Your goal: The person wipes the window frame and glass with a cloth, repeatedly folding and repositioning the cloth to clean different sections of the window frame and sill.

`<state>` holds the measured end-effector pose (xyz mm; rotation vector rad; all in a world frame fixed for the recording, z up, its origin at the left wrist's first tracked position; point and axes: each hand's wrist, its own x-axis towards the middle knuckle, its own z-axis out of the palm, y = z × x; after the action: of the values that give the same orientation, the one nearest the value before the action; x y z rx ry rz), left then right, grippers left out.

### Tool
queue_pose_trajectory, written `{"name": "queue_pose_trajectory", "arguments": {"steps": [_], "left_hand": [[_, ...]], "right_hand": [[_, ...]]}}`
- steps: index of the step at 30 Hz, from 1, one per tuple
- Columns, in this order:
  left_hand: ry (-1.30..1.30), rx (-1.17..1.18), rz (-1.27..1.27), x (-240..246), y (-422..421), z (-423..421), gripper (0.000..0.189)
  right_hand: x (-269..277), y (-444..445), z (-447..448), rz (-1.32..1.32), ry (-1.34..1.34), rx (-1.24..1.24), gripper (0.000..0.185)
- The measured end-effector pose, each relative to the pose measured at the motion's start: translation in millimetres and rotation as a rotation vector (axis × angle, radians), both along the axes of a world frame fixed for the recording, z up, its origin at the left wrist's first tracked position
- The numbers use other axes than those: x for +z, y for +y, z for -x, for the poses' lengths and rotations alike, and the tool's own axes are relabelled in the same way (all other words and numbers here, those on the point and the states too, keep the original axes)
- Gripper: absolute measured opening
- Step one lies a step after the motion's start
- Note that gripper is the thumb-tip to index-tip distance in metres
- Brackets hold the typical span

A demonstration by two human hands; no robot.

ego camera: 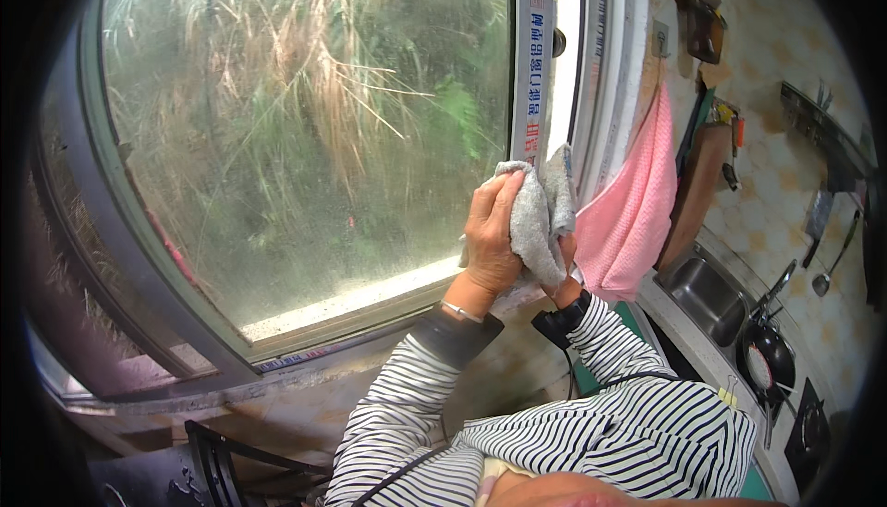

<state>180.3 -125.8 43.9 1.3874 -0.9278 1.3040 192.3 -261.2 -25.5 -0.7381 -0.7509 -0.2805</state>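
A grey terry cloth (533,230) is bunched around the lower part of the window sash's upright frame (532,56), which bears printed writing. My left hand (493,226) presses the cloth from the glass side, fingers bent over it. Behind the cloth's lower right part, my right hand (565,257) is mostly hidden; it touches the cloth, but its fingers do not show. Left of my hands spreads the hazy window pane (298,160), with dry grass and green plants beyond it. A pale bracelet (461,311) circles my left wrist.
A pink towel (634,209) hangs just right of my hands. Farther right are a wooden cutting board (696,191), a steel sink (707,292) and a dark wok (766,361). A black metal frame (208,462) stands at the lower left, below the window sill (332,368).
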Motion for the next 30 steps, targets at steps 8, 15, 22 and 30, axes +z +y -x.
{"name": "queue_pose_trajectory", "arguments": {"steps": [8,15,22,30], "left_hand": [[0.008,-0.014,0.003,-4,-37,-12,0.054],[-0.005,-0.065,-0.002,-5,-60,-17,0.054],[-0.022,-0.044,0.021,-6,-68,-21,0.052],[-0.052,0.0,0.005,0,-68,-19,0.051]], "right_hand": [[-4,-28,2,0.138,0.102,-0.578,0.051],[0,-46,9,0.145,0.044,-0.669,0.041],[2,-54,7,0.463,-0.117,-1.028,0.043],[5,-59,15,0.466,-0.103,-0.992,0.046]]}}
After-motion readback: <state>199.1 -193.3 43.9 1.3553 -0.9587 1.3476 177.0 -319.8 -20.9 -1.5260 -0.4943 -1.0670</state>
